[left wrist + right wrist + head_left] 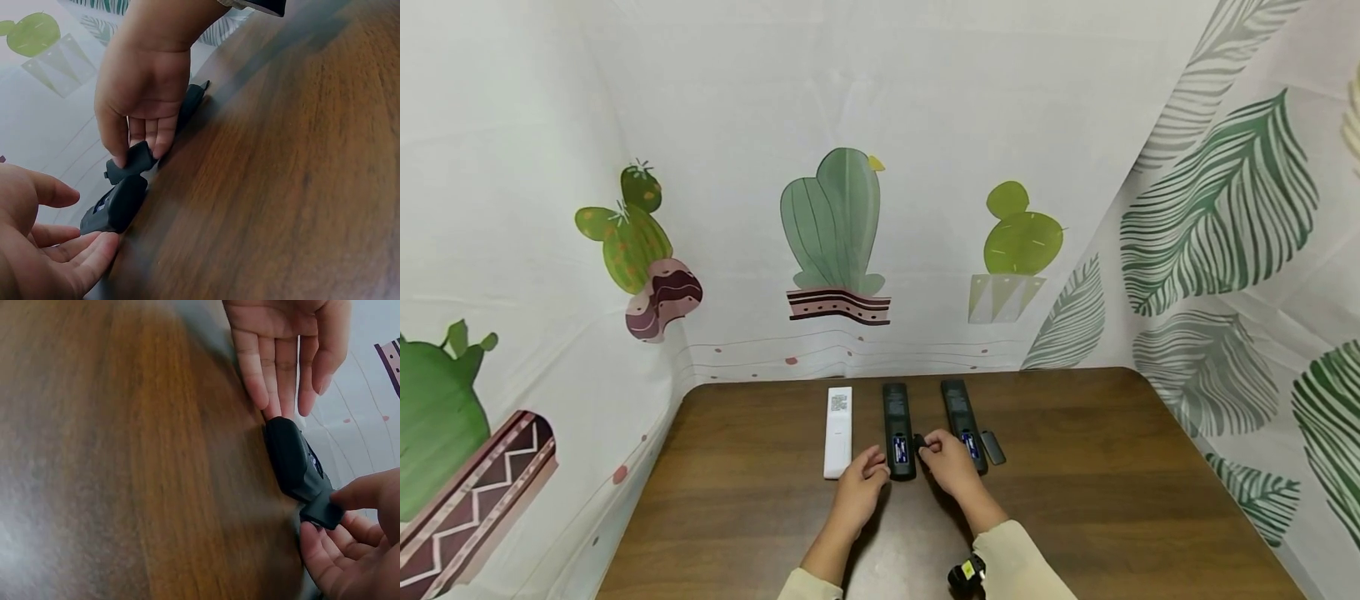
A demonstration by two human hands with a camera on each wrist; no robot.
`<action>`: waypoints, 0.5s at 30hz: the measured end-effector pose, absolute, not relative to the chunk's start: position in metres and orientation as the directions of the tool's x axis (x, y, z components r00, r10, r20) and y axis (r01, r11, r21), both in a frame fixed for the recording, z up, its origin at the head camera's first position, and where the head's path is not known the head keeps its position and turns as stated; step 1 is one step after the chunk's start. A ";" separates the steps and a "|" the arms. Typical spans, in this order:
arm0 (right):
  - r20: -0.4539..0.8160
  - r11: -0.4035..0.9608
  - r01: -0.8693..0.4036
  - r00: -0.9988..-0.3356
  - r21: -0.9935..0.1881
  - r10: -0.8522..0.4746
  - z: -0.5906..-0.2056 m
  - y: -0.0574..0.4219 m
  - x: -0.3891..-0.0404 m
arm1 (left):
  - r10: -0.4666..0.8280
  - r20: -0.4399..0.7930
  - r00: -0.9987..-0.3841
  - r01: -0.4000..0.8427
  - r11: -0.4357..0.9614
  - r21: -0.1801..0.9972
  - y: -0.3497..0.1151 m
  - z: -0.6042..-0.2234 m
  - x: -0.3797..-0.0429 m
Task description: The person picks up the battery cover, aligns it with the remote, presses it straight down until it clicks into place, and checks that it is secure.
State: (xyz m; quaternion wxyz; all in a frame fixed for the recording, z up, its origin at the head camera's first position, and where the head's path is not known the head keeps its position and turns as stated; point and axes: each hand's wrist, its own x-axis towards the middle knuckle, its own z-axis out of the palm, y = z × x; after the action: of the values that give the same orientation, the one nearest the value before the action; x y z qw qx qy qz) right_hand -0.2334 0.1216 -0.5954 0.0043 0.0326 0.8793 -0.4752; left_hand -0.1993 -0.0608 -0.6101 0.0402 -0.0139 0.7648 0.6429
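Observation:
The middle black remote control lies back up on the table, two blue batteries showing in its uncovered compartment. My right hand pinches a small black battery cover between thumb and fingers, just off the remote's right side. In the right wrist view this cover is tilted beside the remote. My left hand is at the remote's left side, its fairly straight fingertips touching the edge, the thumb raised apart. To the right lies another black remote, also with batteries exposed.
A white remote control lies to the left of my left hand. A loose black battery cover rests to the right of the right-hand remote. The brown wooden table meets a printed cloth at its back edge.

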 end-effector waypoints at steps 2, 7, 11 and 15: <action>-0.051 0.528 0.070 -0.997 -0.846 0.051 -0.595 0.121 -0.233 | 0.032 -0.076 -0.997 -0.069 0.174 0.982 -0.060 -0.610 -0.200; -0.070 0.493 0.092 -0.995 -0.865 0.064 -0.593 0.119 -0.231 | 0.038 -0.076 -0.996 -0.068 0.186 0.980 -0.058 -0.611 -0.201; -0.080 0.455 0.102 -0.995 -0.885 0.067 -0.590 0.117 -0.229 | 0.043 -0.073 -0.996 -0.063 0.212 0.975 -0.057 -0.609 -0.200; -0.082 0.438 0.103 -0.994 -0.893 0.067 -0.589 0.115 -0.227 | 0.052 -0.073 -0.996 -0.060 0.220 0.974 -0.056 -0.608 -0.199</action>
State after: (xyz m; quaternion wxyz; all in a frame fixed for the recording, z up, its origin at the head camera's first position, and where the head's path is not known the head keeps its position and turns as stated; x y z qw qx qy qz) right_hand -0.2273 0.1148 -0.5886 0.0171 0.0500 0.8479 -0.5276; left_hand -0.1993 -0.0558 -0.6077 0.0451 -0.0025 0.7798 0.6244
